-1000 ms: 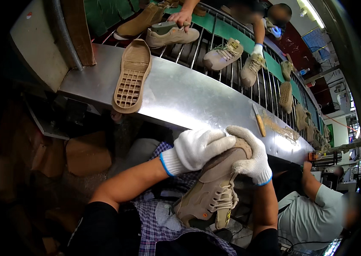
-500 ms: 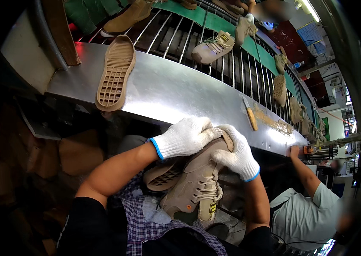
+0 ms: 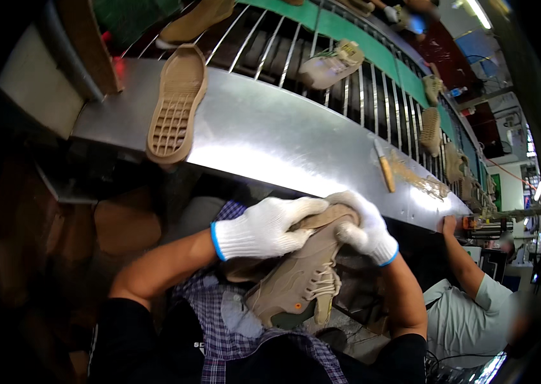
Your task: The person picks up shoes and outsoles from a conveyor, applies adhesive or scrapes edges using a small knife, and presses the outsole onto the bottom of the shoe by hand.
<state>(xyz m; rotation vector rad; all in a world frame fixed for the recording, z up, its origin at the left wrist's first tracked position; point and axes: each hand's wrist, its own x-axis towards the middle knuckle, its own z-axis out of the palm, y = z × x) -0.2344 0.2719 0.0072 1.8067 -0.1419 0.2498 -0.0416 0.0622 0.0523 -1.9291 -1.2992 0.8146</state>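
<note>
A taupe lace-up shoe [image 3: 296, 281], pale laces to its right side, lies toe-away over my lap. At its toe shows the edge of a tan rubber sole [image 3: 326, 217], most of which is hidden behind the shoe and my left glove. My left hand [image 3: 267, 225], in a white knit glove, pinches the sole's edge against the toe from the left. Gloved too, my right hand [image 3: 366, 230] wraps round the toe from the right, thumb on the upper.
A ribbed tan sole [image 3: 177, 109] lies on the steel ledge [image 3: 251, 128]. Farther right is a wooden-handled knife [image 3: 384, 168] beside dried glue residue [image 3: 417, 176]. Another shoe [image 3: 332, 66] sits on the bar conveyor [image 3: 277, 48]. A co-worker [image 3: 475, 313] sits at the right.
My left hand has shifted slightly down and left along the toe, exposing more of the sole's edge. My right hand stays on the toe. The whole view has shifted slightly.
</note>
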